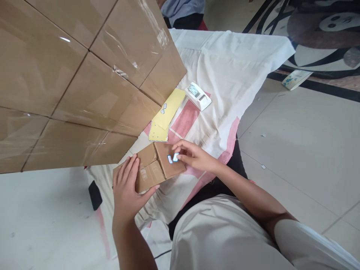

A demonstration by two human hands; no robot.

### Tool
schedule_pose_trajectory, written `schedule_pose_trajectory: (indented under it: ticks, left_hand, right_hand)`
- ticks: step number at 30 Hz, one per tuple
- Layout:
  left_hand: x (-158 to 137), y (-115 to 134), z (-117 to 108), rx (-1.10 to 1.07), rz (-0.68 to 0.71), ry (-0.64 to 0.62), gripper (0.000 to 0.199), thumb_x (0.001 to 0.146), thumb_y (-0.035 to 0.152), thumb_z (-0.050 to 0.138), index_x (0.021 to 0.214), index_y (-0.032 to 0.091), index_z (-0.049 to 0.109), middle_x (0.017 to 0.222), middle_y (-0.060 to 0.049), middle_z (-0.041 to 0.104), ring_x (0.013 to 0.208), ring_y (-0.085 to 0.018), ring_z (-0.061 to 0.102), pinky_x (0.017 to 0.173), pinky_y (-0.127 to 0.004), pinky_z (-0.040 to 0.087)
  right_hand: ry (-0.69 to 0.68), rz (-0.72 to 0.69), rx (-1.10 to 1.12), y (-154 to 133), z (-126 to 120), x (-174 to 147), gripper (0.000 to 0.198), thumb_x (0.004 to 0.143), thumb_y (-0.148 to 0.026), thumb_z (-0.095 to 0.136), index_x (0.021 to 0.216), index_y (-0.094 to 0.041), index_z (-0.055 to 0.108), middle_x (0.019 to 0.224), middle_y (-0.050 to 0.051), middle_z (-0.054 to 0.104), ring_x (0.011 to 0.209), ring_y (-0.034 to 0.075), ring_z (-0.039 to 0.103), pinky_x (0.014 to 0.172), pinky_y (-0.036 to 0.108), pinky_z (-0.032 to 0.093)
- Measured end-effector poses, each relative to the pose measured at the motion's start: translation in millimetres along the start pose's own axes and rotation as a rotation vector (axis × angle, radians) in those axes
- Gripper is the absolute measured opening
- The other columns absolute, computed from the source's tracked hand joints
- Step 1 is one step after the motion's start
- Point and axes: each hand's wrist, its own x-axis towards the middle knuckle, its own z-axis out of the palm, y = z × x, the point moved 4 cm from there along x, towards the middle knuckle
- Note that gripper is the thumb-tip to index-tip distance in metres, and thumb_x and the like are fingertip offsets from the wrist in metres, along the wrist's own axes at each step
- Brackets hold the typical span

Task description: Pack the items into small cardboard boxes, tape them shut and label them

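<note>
A small cardboard box (pixel 148 173), closed with clear tape, lies on the cloth in front of me. My left hand (pixel 126 187) spans its left end, fingers over the top and thumb along the near edge. Above the right end, my right hand (pixel 191 154) pinches a small white sticker (pixel 176 157) with a blue outline between thumb and fingers. Just left of it, a similar sticker (pixel 170 159) sits on the box top. Whether the pinched sticker touches the cardboard, I cannot tell. Beyond the box are yellow sheets (pixel 173 107) bearing a few small white pieces.
Taped cardboard boxes (pixel 70 86) form a tall stack at the left. A white device with a display (pixel 198 96) rests on the pink-and-white cloth (pixel 219 71). A black phone-like object (pixel 95 195) lies lower left. Scraps dot the tiled floor (pixel 295 150); another person (pixel 184 11) is partly visible.
</note>
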Motion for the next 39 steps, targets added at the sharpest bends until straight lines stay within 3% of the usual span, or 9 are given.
schedule_pose_trajectory:
  ticks: [7,21,32,35,39]
  left_hand:
    - [0.6,-0.1,0.1,0.003,-0.008,-0.010,0.097,0.079,0.058,0.075,0.158,0.021,0.032,0.157,-0.019,0.048,0.146,-0.040,0.043,0.120,-0.060,0.033]
    - [2.3,0.7,0.3,-0.010,-0.043,-0.004,0.096,0.078,0.059,0.075,0.157,0.025,0.034,0.157,-0.015,0.048,0.144,-0.039,0.044,0.119,-0.059,0.034]
    - [3.5,3.3,-0.1,-0.007,-0.054,-0.001,0.093,0.079,0.060,0.073,0.156,0.024,0.035,0.157,-0.014,0.048,0.145,-0.039,0.043,0.120,-0.057,0.033]
    - [3.4,3.2,0.0,-0.004,-0.060,-0.005,0.092,0.079,0.061,0.073,0.155,0.023,0.037,0.157,-0.015,0.048,0.145,-0.039,0.043,0.120,-0.056,0.032]
    - [4.1,4.0,0.0,0.006,-0.085,-0.022,0.092,0.079,0.060,0.072,0.155,0.022,0.037,0.157,-0.015,0.048,0.146,-0.039,0.042,0.121,-0.055,0.030]
  right_hand:
    - [-0.129,-0.191,-0.055,-10.2,4.9,18.1,0.027,0.106,-0.035,0.046,0.128,-0.020,0.050,0.100,0.004,0.057,0.098,0.017,0.057,0.095,0.035,0.044]
    - [-0.104,-0.144,-0.129,2.6,8.0,14.2,0.028,0.103,-0.036,0.053,0.127,-0.020,0.052,0.101,0.003,0.059,0.095,0.016,0.056,0.087,0.031,0.044]
    - [-0.063,-0.101,-0.020,3.5,12.5,16.8,0.031,0.098,-0.038,0.060,0.122,-0.022,0.048,0.095,0.000,0.055,0.088,0.015,0.055,0.082,0.029,0.042]
    - [0.014,-0.057,-0.082,7.6,5.7,17.5,0.032,0.092,-0.037,0.068,0.112,-0.023,0.049,0.081,-0.006,0.046,0.072,0.012,0.046,0.070,0.025,0.038]
    - [0.156,-0.006,-0.257,13.3,-1.7,10.0,0.034,0.084,-0.036,0.078,0.085,-0.023,0.046,0.065,-0.011,0.029,0.057,0.009,0.025,0.057,0.024,0.024]
